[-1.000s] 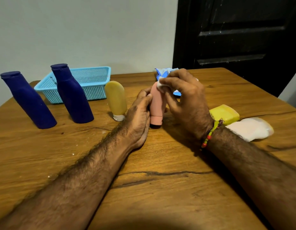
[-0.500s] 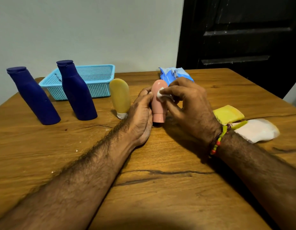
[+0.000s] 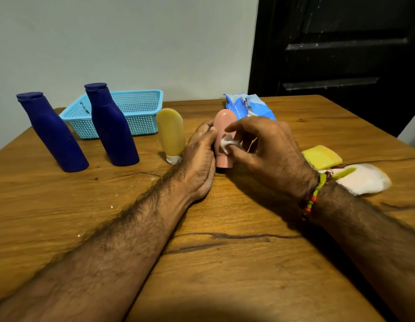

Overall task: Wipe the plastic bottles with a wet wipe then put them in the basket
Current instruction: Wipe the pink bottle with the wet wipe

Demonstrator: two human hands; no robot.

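1. The right hand [image 3: 269, 149] pinches a small crumpled wet wipe [image 3: 227, 142] between thumb and fingertips and presses it against the lower front of the pink bottle [image 3: 222, 126]. A beaded bracelet [image 3: 312, 196] sits on that wrist.
2. The left hand [image 3: 199, 159] rests on its edge on the table [image 3: 201, 275], its fingers curled round the left side of the pink bottle, steadying it.
3. The pink bottle stands cap-down on the wood between the two hands.
4. Just left of the left hand a yellow bottle [image 3: 171, 133] stands cap-down on its white cap.
5. Farther left, two dark blue bottles [image 3: 108, 126] [image 3: 53, 133] stand apart from each other.
6. The light blue basket [image 3: 136, 112] sits behind the nearer blue bottle, close to the wall.
7. A blue wipes pack [image 3: 250, 106] lies behind the right hand.
8. To the right lie a yellow block [image 3: 322, 156] and a white cloth [image 3: 366, 180], touching.
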